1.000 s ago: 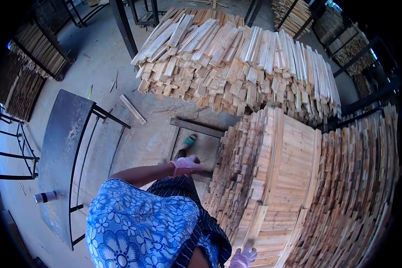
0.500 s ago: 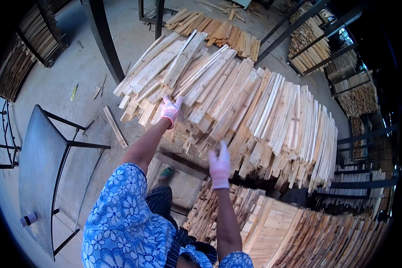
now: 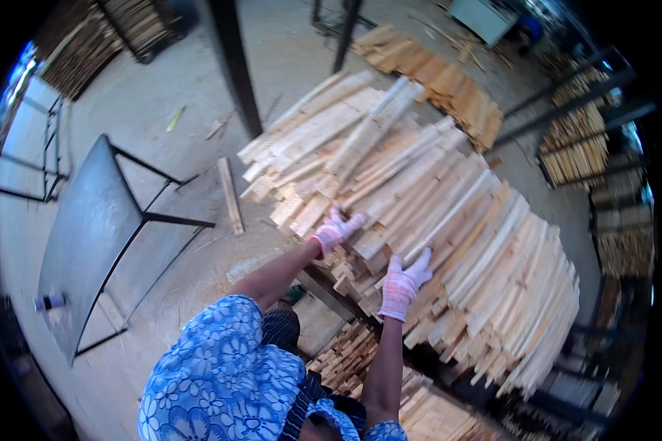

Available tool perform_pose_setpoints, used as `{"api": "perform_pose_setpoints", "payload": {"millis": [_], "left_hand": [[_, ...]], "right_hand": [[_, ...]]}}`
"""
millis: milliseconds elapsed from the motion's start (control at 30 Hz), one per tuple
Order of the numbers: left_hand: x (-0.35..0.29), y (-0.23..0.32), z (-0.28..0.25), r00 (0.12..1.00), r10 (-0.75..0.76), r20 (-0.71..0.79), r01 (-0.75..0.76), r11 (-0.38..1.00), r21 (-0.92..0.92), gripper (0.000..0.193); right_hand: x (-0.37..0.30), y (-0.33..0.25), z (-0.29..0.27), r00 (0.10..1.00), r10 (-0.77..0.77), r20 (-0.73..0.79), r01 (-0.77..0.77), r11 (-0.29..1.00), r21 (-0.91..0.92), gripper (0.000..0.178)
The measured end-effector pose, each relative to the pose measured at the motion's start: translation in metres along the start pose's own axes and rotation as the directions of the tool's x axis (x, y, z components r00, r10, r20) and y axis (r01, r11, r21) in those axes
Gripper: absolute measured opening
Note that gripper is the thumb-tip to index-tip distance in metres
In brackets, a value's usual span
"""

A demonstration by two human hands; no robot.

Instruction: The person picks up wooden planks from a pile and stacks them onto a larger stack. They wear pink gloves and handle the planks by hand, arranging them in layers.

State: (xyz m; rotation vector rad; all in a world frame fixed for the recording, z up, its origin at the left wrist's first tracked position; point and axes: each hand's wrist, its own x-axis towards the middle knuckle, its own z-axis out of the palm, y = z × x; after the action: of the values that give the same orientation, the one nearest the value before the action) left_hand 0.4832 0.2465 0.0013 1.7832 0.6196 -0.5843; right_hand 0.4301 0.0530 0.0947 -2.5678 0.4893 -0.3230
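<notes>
A broad pile of pale wooden strips point(image 3: 449, 220) lies in front of me, their near ends uneven. My left hand point(image 3: 338, 229), in a pinkish-white knit glove, rests at the near ends on the pile's left part, thumb and fingers apart. To its right, my right hand point(image 3: 404, 283) in a matching glove is against other strip ends, its fingers stretched and spread. Neither hand is closed round a strip. One long strip point(image 3: 368, 132) lies slantwise on top, beyond my left hand.
A dark metal-topped table point(image 3: 88, 242) with a small cup-like object point(image 3: 50, 302) stands at left. A black post point(image 3: 232, 66) rises behind the pile. More stacked strips point(image 3: 353, 356) lie below, and a low orange-toned pile point(image 3: 441, 77) lies beyond. A loose strip point(image 3: 230, 195) is on the floor.
The view has swung, shifting the scene rightward. My right hand has come up to the strip ends from below the pile's edge. My left hand has moved right along the ends, nearer the right hand.
</notes>
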Motion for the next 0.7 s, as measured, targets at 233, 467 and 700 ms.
{"api": "perform_pose_setpoints", "payload": {"millis": [233, 467, 700], "left_hand": [[-0.002, 0.009, 0.009, 0.998, 0.059, 0.034, -0.050, 0.977, -0.207, 0.120], [-0.022, -0.008, 0.004, 0.980, 0.171, -0.101, -0.194, 0.934, -0.301, 0.123], [-0.110, -0.069, -0.029, 1.000, 0.000, -0.001, 0.000, 0.987, -0.162, 0.104]], "right_hand": [[0.005, -0.051, 0.068, 0.988, -0.083, 0.132, 0.148, 0.773, -0.617, 0.069], [-0.021, -0.040, 0.078, 0.977, -0.205, 0.055, 0.202, 0.819, -0.537, 0.069], [-0.123, -0.001, 0.050, 0.955, -0.214, 0.206, 0.211, 0.977, 0.034, 0.073]]}}
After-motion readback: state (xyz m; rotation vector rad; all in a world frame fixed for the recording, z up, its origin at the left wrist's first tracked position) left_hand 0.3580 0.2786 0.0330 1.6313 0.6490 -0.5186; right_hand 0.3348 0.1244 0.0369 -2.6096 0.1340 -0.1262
